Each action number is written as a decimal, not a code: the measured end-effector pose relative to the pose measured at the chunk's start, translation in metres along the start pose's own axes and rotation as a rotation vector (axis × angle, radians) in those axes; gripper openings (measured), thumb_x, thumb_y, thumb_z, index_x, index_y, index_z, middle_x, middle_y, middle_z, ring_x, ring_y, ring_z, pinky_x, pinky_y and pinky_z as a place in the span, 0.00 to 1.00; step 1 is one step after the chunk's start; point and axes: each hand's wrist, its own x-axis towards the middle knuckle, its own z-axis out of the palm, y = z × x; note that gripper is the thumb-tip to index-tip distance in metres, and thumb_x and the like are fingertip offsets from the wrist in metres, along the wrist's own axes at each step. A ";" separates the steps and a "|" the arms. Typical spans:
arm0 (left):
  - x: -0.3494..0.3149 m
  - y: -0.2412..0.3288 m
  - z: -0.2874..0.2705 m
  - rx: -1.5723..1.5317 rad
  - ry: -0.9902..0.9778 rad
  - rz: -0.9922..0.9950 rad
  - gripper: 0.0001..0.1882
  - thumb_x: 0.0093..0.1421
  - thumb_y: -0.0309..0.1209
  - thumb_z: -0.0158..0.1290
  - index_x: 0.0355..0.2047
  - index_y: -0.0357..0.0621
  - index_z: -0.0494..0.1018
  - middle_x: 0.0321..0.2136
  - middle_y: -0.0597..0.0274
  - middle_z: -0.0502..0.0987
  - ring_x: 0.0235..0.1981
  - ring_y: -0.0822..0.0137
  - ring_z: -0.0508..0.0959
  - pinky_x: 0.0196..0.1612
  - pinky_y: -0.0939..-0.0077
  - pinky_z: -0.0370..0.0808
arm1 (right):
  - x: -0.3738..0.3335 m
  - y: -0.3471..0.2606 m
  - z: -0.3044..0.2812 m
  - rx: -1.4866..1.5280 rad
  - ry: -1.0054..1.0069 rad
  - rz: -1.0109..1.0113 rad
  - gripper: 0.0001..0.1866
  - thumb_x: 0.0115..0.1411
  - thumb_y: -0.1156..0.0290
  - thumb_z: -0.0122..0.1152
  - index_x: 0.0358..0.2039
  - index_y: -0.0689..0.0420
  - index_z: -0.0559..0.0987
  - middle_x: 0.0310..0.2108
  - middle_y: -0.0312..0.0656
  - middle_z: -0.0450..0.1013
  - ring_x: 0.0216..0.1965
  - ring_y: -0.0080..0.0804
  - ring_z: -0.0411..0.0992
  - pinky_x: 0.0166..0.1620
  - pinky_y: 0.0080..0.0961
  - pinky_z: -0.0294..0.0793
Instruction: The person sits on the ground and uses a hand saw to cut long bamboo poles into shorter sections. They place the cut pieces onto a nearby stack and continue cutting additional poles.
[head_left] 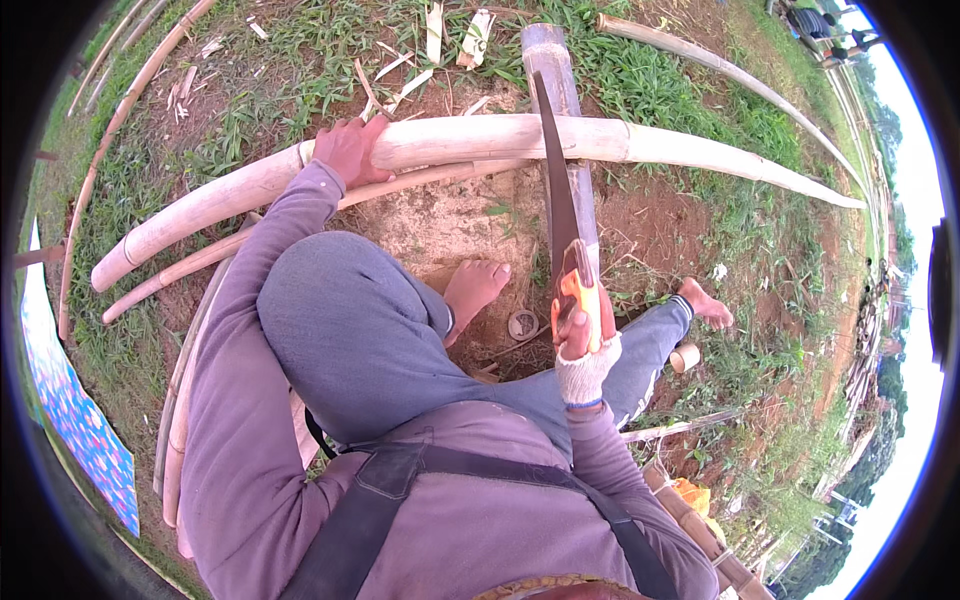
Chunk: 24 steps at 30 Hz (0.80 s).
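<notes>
A thick pale bamboo pole (460, 142) runs crosswise in front of me, resting on a darker grey-brown bamboo pole (550, 60) that lies away from me. My left hand (350, 152) is wrapped over the pale pole, left of the crossing. In my right hand (585, 350), partly covered by a white knit glove, I grip the orange handle of a hand saw (565, 200). Its long dark blade points away from me and crosses the pale pole near the support. Whether the teeth touch the bamboo, I cannot tell.
A thinner bamboo pole (420, 182) lies just below the thick one. Sawdust (420, 225) covers the ground by my bare foot (474, 295). Split bamboo pieces (475, 40) lie at the far side, and a short bamboo offcut (684, 358) sits near my other foot (706, 304).
</notes>
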 end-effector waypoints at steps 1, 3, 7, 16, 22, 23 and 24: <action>0.001 -0.003 -0.001 -0.008 0.011 -0.003 0.49 0.48 0.60 0.76 0.67 0.60 0.70 0.58 0.50 0.80 0.62 0.43 0.80 0.62 0.38 0.76 | -0.032 0.004 -0.015 -0.007 -0.008 0.042 0.38 0.74 0.41 0.59 0.67 0.65 0.75 0.47 0.43 0.82 0.34 0.21 0.77 0.37 0.19 0.77; 0.000 -0.003 0.004 0.003 0.012 -0.005 0.50 0.48 0.61 0.76 0.67 0.60 0.69 0.58 0.50 0.80 0.62 0.43 0.80 0.62 0.38 0.76 | -0.062 -0.001 -0.032 -0.144 -0.071 0.142 0.48 0.71 0.28 0.48 0.67 0.64 0.76 0.43 0.41 0.81 0.23 0.19 0.71 0.29 0.20 0.73; 0.004 0.001 0.005 0.005 0.000 0.005 0.51 0.48 0.61 0.76 0.68 0.59 0.68 0.59 0.49 0.80 0.62 0.43 0.80 0.62 0.38 0.76 | 0.045 0.013 0.026 0.022 -0.020 -0.042 0.30 0.76 0.55 0.59 0.68 0.65 0.75 0.52 0.45 0.80 0.41 0.27 0.78 0.45 0.25 0.80; 0.005 0.004 -0.003 -0.001 0.016 -0.014 0.50 0.49 0.60 0.77 0.66 0.56 0.69 0.55 0.48 0.82 0.59 0.44 0.83 0.62 0.41 0.77 | 0.138 0.001 0.065 0.079 0.004 -0.226 0.21 0.76 0.65 0.61 0.64 0.62 0.80 0.44 0.38 0.82 0.32 0.15 0.74 0.33 0.19 0.76; 0.003 0.005 -0.004 -0.015 0.030 -0.013 0.52 0.47 0.62 0.77 0.66 0.56 0.69 0.54 0.49 0.84 0.59 0.45 0.84 0.62 0.45 0.78 | 0.136 0.022 0.055 0.027 -0.041 -0.190 0.26 0.72 0.70 0.65 0.67 0.62 0.71 0.42 0.39 0.78 0.32 0.20 0.73 0.37 0.20 0.76; 0.004 0.006 -0.004 -0.011 0.023 -0.015 0.52 0.46 0.62 0.77 0.66 0.56 0.69 0.54 0.49 0.84 0.58 0.45 0.84 0.62 0.45 0.78 | 0.135 0.029 0.051 0.019 -0.055 -0.213 0.28 0.72 0.70 0.66 0.68 0.61 0.69 0.45 0.40 0.77 0.34 0.21 0.74 0.39 0.21 0.77; 0.003 0.005 -0.003 -0.003 0.027 -0.009 0.52 0.47 0.63 0.77 0.67 0.56 0.69 0.54 0.48 0.84 0.59 0.45 0.84 0.62 0.46 0.78 | 0.127 0.018 0.050 0.061 -0.078 -0.168 0.29 0.72 0.69 0.66 0.69 0.63 0.68 0.49 0.43 0.77 0.41 0.24 0.76 0.46 0.24 0.78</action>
